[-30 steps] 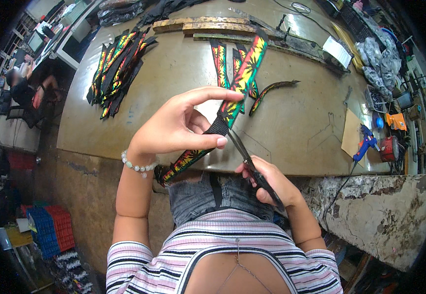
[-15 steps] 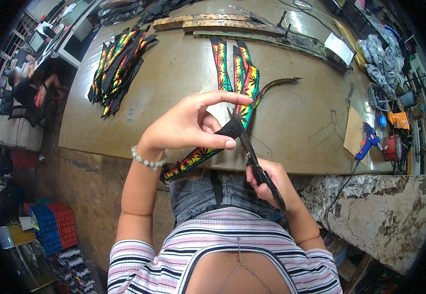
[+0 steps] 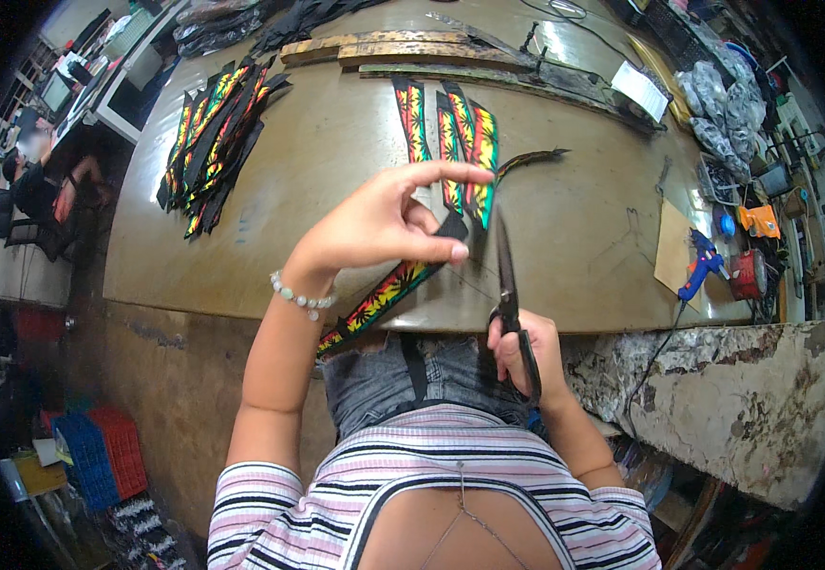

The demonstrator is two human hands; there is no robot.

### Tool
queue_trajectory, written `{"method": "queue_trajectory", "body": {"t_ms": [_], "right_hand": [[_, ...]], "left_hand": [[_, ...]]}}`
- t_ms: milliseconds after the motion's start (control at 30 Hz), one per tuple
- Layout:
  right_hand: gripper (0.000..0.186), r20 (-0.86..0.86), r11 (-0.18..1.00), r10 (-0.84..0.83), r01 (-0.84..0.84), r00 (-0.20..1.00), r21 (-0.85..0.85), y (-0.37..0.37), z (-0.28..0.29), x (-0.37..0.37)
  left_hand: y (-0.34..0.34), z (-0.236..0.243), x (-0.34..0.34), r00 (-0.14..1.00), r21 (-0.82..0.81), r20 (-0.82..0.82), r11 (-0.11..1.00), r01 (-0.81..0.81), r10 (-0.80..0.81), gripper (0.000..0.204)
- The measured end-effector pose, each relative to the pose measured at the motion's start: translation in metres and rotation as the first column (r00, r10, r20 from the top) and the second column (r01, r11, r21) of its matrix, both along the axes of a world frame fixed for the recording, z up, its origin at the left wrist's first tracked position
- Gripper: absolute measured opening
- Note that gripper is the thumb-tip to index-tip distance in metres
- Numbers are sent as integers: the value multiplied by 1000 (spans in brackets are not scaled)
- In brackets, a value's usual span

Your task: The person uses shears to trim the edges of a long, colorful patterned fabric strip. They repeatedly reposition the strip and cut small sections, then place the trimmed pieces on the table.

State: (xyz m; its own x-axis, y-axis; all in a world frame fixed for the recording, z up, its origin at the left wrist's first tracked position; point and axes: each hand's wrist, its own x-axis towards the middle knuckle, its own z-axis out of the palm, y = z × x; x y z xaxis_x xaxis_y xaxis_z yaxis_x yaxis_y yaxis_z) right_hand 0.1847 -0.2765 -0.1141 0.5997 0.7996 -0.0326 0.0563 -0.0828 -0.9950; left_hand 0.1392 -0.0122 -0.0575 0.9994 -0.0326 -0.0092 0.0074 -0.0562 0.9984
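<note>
My left hand (image 3: 374,223) pinches the black end of a strap (image 3: 388,302) printed with dark leaves on red, yellow and green. From the thumb, this strap slants down toward my lap. In my right hand (image 3: 530,347) is a pair of black scissors (image 3: 507,275), blades together and pointing away from me, a short gap right of the strap's end. A thin dark thread seems to hang between strap and scissors. Beyond my left fingers, several similar straps (image 3: 415,123) lie on the table, and my index finger overlaps one; whether it touches it I cannot tell.
A pile of patterned straps (image 3: 213,142) lies on the table (image 3: 308,152) at the left. Wooden bars (image 3: 403,47) cross the far side. At the right are a blue glue gun (image 3: 702,266) on brown card, a red tin (image 3: 747,275) and plastic bags (image 3: 726,104). A person sits far left.
The scissors have moved right, away from the strap's black end, and their blades have come together. My left hand keeps its pinch on the strap. The whole view has shifted slightly.
</note>
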Motion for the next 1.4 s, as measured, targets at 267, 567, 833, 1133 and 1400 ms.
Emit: {"method": "queue_trajectory", "body": {"t_ms": [267, 567, 833, 1133, 1400], "right_hand": [[39, -478, 966, -62, 173, 876, 192, 49, -16, -25], [24, -362, 789, -300, 443, 882, 426, 76, 13, 30], [83, -404, 973, 48, -134, 913, -186, 42, 1, 7], [69, 62, 931, 360, -355, 931, -83, 31, 27, 2], [85, 202, 936, 316, -269, 927, -228, 29, 38, 4]], "left_hand": [[-30, -8, 3, 918, 137, 164, 913, -384, 361, 114], [-21, 6, -53, 990, 563, -122, 817, 124, -66, 17], [7, 32, -57, 979, 102, 131, 980, -169, 155, 50], [-5, 32, -54, 990, -18, -54, 992, -128, 127, 66], [-9, 34, -58, 985, -44, -88, 987, -154, 150, 67]]}}
